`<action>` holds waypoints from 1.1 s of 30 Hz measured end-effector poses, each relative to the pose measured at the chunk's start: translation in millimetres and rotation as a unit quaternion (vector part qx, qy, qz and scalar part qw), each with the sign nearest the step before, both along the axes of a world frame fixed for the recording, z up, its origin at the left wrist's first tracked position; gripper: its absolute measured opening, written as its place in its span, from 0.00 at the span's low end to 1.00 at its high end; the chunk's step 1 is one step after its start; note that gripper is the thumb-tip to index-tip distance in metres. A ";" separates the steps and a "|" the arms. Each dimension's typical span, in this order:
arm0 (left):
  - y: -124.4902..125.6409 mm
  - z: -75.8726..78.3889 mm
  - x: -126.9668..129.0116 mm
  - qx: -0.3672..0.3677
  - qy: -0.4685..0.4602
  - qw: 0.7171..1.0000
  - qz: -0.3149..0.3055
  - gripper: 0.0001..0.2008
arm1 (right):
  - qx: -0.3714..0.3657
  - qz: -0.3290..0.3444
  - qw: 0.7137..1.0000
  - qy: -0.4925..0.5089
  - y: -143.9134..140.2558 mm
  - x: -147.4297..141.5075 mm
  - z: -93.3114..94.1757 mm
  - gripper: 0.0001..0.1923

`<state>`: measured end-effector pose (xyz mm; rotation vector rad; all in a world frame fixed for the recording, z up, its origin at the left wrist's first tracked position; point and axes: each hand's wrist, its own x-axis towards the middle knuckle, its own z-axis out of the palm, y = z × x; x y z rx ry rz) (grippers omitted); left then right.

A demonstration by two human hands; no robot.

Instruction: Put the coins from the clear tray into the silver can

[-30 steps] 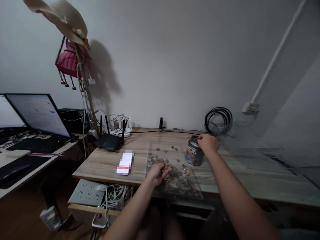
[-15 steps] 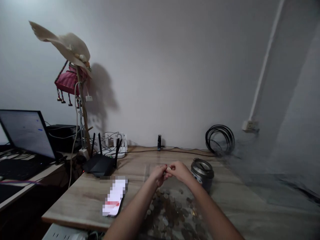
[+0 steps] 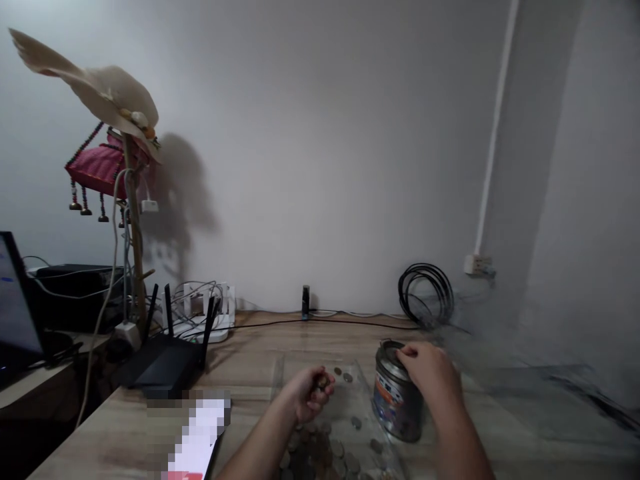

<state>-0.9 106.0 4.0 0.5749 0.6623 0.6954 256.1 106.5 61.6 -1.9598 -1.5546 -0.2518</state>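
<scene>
My left hand (image 3: 313, 395) is half curled, palm up, around a few coins (image 3: 321, 383) above the table. At the right, my right hand (image 3: 433, 370) reaches over a round metal coin tin (image 3: 399, 403) with a printed label. Its thumb and fingers pinch together at the slot in the tin's lid (image 3: 390, 353), and they mostly hide the coin between them. Below my hands, many loose coins (image 3: 337, 448) lie on a clear plastic sheet (image 3: 367, 400). Two of them lie apart, just beyond my left fingertips.
A phone (image 3: 197, 440) lies at the left, in front of a black router (image 3: 163, 363). Against the wall are a small dark bottle (image 3: 305, 302) and a coil of black cable (image 3: 425, 293). A hat (image 3: 107, 93) and a pink bag (image 3: 100, 170) hang on a stand.
My right hand has left my left hand and moved right to the tin's lid. My left hand stays over the coins, its palm now showing. The view has swung right and slightly up.
</scene>
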 end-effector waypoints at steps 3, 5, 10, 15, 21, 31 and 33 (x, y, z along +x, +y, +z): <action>-1.0 2.0 -0.8 0.000 0.011 1.000 -0.002 0.06 | 0.049 0.008 0.999 -0.003 2.5 -2.4 -7.7 0.18; -0.9 1.7 -1.3 0.013 0.014 1.000 0.009 0.04 | 0.067 0.086 0.994 0.017 5.7 2.6 -14.8 0.26; -0.6 -0.1 0.2 0.045 0.036 0.996 0.068 0.03 | 0.016 0.246 0.967 0.059 17.9 11.3 -30.4 0.37; -1.3 -0.6 1.8 0.105 0.092 0.984 0.112 0.04 | 0.029 0.156 0.985 0.069 27.9 -14.0 -29.5 0.37; -4.4 -1.1 -2.2 0.192 0.131 0.968 0.094 0.14 | 0.072 0.160 0.983 0.054 23.3 -21.8 -13.3 0.37; -3.2 2.2 -5.8 0.141 0.086 0.977 0.134 0.11 | -0.054 0.481 0.871 0.082 9.5 -138.3 -25.9 0.12; -3.5 3.4 -5.8 0.110 0.072 0.984 0.122 0.10 | -0.045 0.468 0.878 0.088 10.2 -139.1 -34.2 0.12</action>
